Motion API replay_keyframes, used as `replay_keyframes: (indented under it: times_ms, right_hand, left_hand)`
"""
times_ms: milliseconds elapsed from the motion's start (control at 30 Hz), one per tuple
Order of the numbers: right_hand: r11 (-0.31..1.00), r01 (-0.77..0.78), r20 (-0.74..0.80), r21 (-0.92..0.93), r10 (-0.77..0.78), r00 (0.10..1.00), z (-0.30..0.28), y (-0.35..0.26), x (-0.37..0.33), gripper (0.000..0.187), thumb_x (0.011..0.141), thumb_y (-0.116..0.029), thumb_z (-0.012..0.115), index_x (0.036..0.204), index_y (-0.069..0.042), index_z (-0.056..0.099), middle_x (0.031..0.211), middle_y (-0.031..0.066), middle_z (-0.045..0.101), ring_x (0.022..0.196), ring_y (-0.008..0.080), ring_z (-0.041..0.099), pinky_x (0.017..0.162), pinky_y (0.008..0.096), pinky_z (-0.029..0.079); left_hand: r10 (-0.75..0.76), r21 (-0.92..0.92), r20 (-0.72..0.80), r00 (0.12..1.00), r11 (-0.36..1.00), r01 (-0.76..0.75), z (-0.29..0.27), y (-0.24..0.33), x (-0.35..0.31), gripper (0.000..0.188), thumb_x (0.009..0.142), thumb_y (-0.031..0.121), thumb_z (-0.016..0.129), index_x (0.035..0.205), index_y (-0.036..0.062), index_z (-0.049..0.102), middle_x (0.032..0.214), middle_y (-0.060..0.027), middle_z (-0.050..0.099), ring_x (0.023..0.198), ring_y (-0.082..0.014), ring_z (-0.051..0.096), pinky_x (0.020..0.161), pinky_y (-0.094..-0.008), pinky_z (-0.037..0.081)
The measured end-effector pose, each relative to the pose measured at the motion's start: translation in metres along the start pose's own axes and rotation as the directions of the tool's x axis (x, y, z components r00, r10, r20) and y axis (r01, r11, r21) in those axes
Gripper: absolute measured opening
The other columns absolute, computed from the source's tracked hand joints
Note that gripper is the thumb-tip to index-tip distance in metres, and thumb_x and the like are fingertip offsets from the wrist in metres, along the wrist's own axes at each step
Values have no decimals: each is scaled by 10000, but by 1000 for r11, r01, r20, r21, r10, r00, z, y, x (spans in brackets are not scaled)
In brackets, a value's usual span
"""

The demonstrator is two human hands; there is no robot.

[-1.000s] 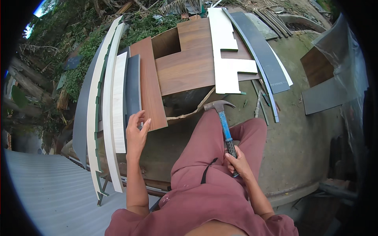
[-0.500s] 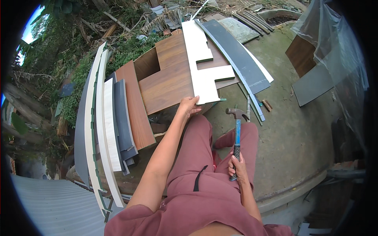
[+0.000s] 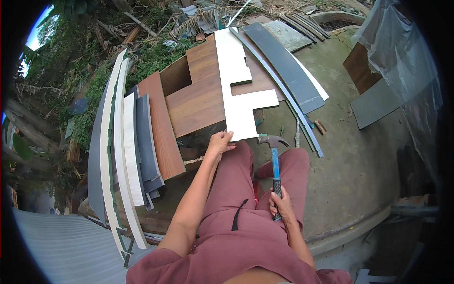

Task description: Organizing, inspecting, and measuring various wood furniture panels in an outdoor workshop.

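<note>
- We reach our left arm (image 3: 187, 213) far out, and it is almost straight, leaning to the right as it goes.
- Our left hand (image 3: 220, 143) is farther from us than our right hand (image 3: 282, 203).
- We pinch with the left one: the thumb (image 3: 228, 136) is on top, and the fingers (image 3: 229, 147) tuck in below, pointing right.
- We hold our right arm (image 3: 299, 244) near us, on the right side, and it leans left going up to the hand.
- Our right hand is curled round like a fist, in front of our tummy.
- Our legs (image 3: 229, 187) go out ahead, with our knees (image 3: 298, 157) apart.
</note>
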State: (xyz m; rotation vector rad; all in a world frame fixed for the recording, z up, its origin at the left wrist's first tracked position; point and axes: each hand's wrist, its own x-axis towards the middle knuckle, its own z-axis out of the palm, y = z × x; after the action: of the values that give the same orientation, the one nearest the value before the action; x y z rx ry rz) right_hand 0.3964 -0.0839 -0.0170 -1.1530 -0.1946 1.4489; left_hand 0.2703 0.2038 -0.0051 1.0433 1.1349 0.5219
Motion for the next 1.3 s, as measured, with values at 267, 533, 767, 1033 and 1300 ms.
replay_keyframes:
  times_ms: [267, 533, 767, 1033, 1300]
  right_hand:
    - [798, 228, -105, -558, -340, 935, -3, -21, -10, 224, 848, -165, 644, 989, -22, 543, 617, 20, 496, 500, 104, 507, 472, 251, 412]
    - [61, 203, 77, -977, -790, 608, -54, -142, 25, 298, 773, -194, 655, 1003, -21, 577, 1327, 145, 423, 1177, 322, 436, 984, 420, 355]
    - [528, 225, -195, -819, -625, 756, -93, -135, 69, 355, 834, -261, 623, 1070, -6, 550, 988, 108, 617, 881, 190, 592, 804, 312, 460]
    - [675, 309, -263, -670, -605, 751, -47, -104, 70, 307, 852, -282, 619, 1004, -26, 543, 700, 30, 572, 617, 118, 544, 567, 278, 428]
    - [854, 483, -387, -194, -519, 762, -51, -104, 48, 248, 906, -223, 597, 1026, -33, 492, 768, 31, 584, 601, 82, 562, 484, 213, 427]
  left_hand:
    - [-51, 71, 48, 998, 996, 48, -12, 0, -8, 367, 916, 296, 592, 965, -67, 572, 911, -110, 560, 857, -210, 595, 790, -348, 558]
    - [-17, 118, -4, 1000, 993, 17, -14, 0, -14, 322, 902, 295, 606, 921, -26, 595, 836, -82, 596, 743, -182, 626, 695, -307, 543]
    - [-35, 217, 21, 999, 976, 29, -9, 2, -11, 328, 894, 330, 607, 919, 3, 611, 831, -76, 612, 735, -167, 640, 662, -294, 513]
    - [-67, 264, -2, 998, 962, 65, -14, 3, -9, 351, 899, 366, 591, 932, 16, 600, 922, -100, 639, 798, -207, 661, 747, -332, 500]
    - [-67, 271, -3, 998, 960, 65, -12, 4, -10, 367, 900, 364, 587, 983, 6, 604, 932, -98, 646, 799, -194, 660, 746, -326, 494]
